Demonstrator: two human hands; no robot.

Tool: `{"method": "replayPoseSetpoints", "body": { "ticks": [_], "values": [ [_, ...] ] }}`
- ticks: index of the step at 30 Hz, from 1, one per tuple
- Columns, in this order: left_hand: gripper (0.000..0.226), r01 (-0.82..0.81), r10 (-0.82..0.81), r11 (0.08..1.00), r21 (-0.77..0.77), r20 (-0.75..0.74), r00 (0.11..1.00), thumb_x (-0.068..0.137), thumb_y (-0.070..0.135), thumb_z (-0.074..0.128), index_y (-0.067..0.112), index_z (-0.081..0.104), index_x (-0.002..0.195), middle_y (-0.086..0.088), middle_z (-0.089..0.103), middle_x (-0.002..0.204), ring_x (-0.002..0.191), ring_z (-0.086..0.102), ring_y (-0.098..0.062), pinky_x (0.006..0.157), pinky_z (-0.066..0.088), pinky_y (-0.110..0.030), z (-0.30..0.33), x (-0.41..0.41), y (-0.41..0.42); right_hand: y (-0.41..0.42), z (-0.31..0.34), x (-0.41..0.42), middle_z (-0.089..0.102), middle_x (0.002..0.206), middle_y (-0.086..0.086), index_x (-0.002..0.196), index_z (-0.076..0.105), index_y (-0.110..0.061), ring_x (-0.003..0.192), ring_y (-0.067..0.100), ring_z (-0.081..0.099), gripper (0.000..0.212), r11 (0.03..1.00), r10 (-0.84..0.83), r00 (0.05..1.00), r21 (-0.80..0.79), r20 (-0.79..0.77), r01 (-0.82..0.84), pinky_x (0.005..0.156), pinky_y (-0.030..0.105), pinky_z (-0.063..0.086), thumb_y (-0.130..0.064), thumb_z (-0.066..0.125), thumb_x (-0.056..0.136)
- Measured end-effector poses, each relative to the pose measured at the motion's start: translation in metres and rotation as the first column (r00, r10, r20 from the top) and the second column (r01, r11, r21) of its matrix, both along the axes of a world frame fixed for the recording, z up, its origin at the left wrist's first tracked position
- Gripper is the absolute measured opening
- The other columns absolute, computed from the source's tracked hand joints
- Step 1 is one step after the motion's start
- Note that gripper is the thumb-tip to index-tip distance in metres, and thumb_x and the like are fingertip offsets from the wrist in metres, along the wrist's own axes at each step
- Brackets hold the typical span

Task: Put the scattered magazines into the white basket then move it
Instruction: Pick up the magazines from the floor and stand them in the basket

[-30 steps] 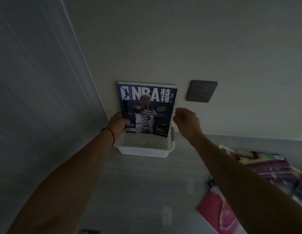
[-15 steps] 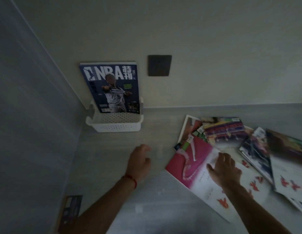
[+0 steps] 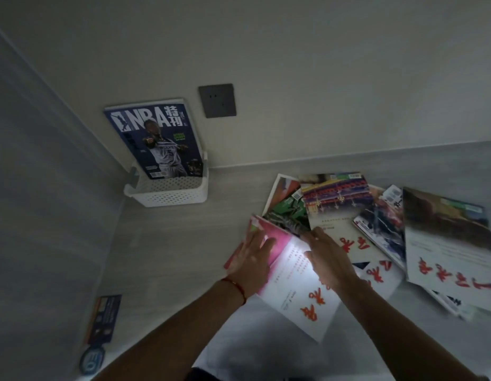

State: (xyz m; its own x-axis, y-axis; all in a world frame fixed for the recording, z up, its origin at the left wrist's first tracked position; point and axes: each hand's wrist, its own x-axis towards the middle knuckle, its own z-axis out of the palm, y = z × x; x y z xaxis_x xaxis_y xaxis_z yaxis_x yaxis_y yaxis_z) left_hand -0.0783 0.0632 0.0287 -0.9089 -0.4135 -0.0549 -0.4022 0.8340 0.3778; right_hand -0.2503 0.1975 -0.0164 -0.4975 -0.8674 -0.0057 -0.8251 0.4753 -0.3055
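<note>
A: Where do the hands sit?

B: Both are on the pink-and-white magazine (image 3: 291, 273), the nearest of the scattered pile. The left hand (image 3: 254, 259) lies flat on its pink part, fingers (image 3: 263, 243) straight and spread, holding nothing. The right hand (image 3: 328, 259) is at the magazine's right edge; its fingers look bent over that edge, but whether they have hold of it I cannot tell.

A: And the white basket (image 3: 170, 192)?

B: In the far left corner of the worktop (image 3: 183, 243), against the wall, well apart from the hands. It lies up and to the left of them, so I judge the left hand is the nearer one for the carry.

A: How does the magazine lie?

B: Its long axis runs from far left to near right. It would want turning upright to stand like the 1 magazine already in the basket.

A: Anything readable?

B: That standing NBA magazine (image 3: 156, 138) reads "NBA" with Chinese characters beside it. The loose magazines (image 3: 403, 229) carry red brush-style characters, too blurred to read. A dark wall socket (image 3: 217, 100) sits right of the basket.
</note>
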Motion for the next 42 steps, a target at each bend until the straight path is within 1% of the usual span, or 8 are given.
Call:
{"method": "replayPoseSetpoints", "body": {
  "ticks": [4,9,13,18,23,32,37,42],
  "values": [
    [0.044,0.046,-0.051,0.915,-0.401,-0.002,0.999,0.086,0.016,0.061,0.011,0.054,0.129,-0.018,0.054,0.128,0.129,0.046,-0.039,0.118,0.026,-0.058,0.007,-0.015,0.004,-0.007,0.029,-0.013,0.072,0.108,-0.005,0.120,0.061,-0.023,0.095,0.014,0.071,0.042,0.979,0.187,0.981,-0.094,0.059,-0.181,0.079,0.020,0.048,-0.022,0.079,0.082],
    [0.046,0.042,-0.041,0.868,-0.495,0.011,0.999,0.070,0.026,0.081,0.021,0.068,0.114,-0.002,0.073,0.100,0.090,0.071,-0.022,0.091,0.057,-0.041,0.039,-0.024,0.008,-0.018,0.064,-0.021,0.075,0.102,-0.002,0.106,0.070,-0.021,0.095,0.018,0.071,0.029,0.923,0.371,0.929,-0.109,0.001,-0.369,0.087,0.031,0.049,-0.029,0.081,0.079],
    [0.033,-0.154,0.159,0.980,-0.124,0.037,0.987,0.095,0.008,0.048,0.028,0.061,0.117,-0.004,0.073,0.099,0.088,0.071,-0.028,0.073,0.055,-0.035,0.054,-0.017,-0.018,-0.023,0.066,-0.012,0.066,0.115,0.001,0.109,0.065,-0.026,0.114,0.025,0.058,0.030,0.946,-0.004,0.937,-0.304,-0.350,-0.110,0.106,0.052,0.031,-0.042,0.070,0.084],
    [0.021,-0.452,0.474,0.854,0.258,-0.029,0.880,0.096,0.012,0.046,0.020,0.063,0.105,-0.008,0.071,0.100,0.094,0.066,-0.030,0.075,0.046,-0.029,0.045,0.022,-0.077,-0.027,0.052,0.009,0.023,0.161,0.017,0.157,0.015,-0.016,0.147,0.037,0.024,0.087,0.788,-0.395,0.874,-0.383,0.284,0.481,0.116,0.054,0.017,-0.047,0.055,0.086],
    [0.031,-0.487,0.659,0.595,0.639,-0.042,0.751,0.094,0.007,0.050,0.021,0.068,0.115,-0.003,0.071,0.116,0.110,0.066,-0.026,0.098,0.051,-0.037,0.033,0.065,-0.131,-0.076,0.050,0.048,0.069,0.119,0.006,0.135,0.049,-0.016,0.099,0.023,0.070,0.041,0.834,-0.247,0.318,0.034,0.915,0.550,0.081,0.044,0.059,-0.028,0.060,0.097],
    [0.010,-0.310,0.763,0.443,0.841,-0.172,0.624,0.098,0.040,0.053,0.042,0.063,0.099,0.009,0.075,0.105,0.099,0.073,-0.017,0.079,0.062,-0.039,0.055,0.128,-0.239,-0.209,0.107,0.080,0.079,0.096,0.000,0.107,0.078,-0.020,0.078,0.010,0.069,0.021,0.927,-0.102,0.875,-0.274,0.474,0.256,0.064,0.017,0.048,-0.028,0.071,0.089],
    [0.012,-0.422,0.679,0.708,0.567,-0.383,0.626,0.097,0.021,0.055,0.010,0.058,0.097,-0.013,0.072,0.099,0.090,0.069,-0.026,0.074,0.057,-0.045,0.093,0.132,-0.317,-0.298,0.168,0.079,0.069,0.071,0.002,0.071,0.062,-0.014,0.070,0.024,0.069,0.024,0.879,-0.123,0.941,-0.406,0.316,0.252,0.062,0.027,0.049,-0.027,0.065,0.091],
    [0.020,-0.623,0.729,0.684,0.378,-0.376,0.572,0.090,0.021,0.059,0.005,0.064,0.078,-0.012,0.071,0.083,0.085,0.069,-0.030,0.072,0.057,-0.038,0.098,0.123,-0.370,-0.353,0.175,0.076,0.073,0.078,0.013,0.081,0.068,-0.002,0.076,0.029,0.070,0.028,0.882,-0.155,0.925,-0.372,0.346,0.288,0.071,0.031,0.056,-0.023,0.058,0.095]
  ]
}}
